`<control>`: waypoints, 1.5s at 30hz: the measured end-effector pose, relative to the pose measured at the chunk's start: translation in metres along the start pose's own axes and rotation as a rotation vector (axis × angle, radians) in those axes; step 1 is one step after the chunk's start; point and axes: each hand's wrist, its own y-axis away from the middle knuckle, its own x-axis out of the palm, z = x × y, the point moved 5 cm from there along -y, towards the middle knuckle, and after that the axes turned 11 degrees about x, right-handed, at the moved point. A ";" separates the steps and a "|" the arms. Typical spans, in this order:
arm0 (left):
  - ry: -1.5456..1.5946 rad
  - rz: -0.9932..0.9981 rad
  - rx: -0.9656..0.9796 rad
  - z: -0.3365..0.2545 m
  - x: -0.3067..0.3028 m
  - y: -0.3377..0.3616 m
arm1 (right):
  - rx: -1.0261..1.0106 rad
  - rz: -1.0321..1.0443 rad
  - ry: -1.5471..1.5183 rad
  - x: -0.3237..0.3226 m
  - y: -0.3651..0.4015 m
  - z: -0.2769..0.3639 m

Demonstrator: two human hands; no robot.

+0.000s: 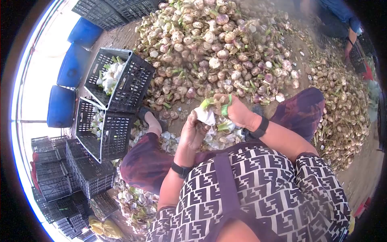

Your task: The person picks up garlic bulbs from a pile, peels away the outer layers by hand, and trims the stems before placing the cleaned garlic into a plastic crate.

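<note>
In my left hand (192,134) is a garlic bulb (206,116), white and partly peeled, its green stem pointing up. My right hand (241,115) is closed just to the right of the bulb. A small green object (225,108) shows at its fingers, perhaps a tool's handle; the rest of it is hidden. Loose white garlic skins (219,139) lie on the ground below both hands, between my legs. Beyond the hands rises a large heap of unpeeled garlic bulbs (217,52), purple and white with some green stems.
Two black plastic crates (135,80) (117,135) at left hold white peeled garlic (111,78). Blue barrels (72,64) and stacked black crates (90,171) stand further left. More garlic (342,109) is piled at right. Another person's arm (351,40) reaches in at upper right.
</note>
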 end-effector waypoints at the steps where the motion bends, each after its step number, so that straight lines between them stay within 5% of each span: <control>1: 0.005 0.007 0.012 -0.001 0.004 0.002 | 0.021 0.048 -0.090 0.003 0.002 0.002; 8: 0.042 0.326 0.045 -0.005 0.011 0.007 | 0.095 0.220 -0.341 0.012 0.007 0.008; 16: 0.277 0.162 0.054 -0.019 0.007 0.007 | 0.079 0.013 -0.177 -0.003 0.009 0.030; 19: 0.236 0.234 0.063 -0.024 0.002 0.002 | 0.001 -0.165 0.926 -0.001 0.015 0.030; 24: 0.121 0.147 -0.005 -0.014 0.001 0.001 | -0.685 -0.071 1.168 0.046 0.026 0.042; 36: 0.033 0.302 0.120 -0.025 0.015 0.007 | -0.011 0.185 0.247 0.039 0.005 0.021; 39: 0.041 0.278 0.099 -0.026 0.017 0.008 | -0.070 0.085 0.154 0.040 0.008 0.024; 45: 0.057 0.292 0.069 -0.019 0.007 0.009 | 0.204 -0.029 -0.320 0.026 0.004 -0.004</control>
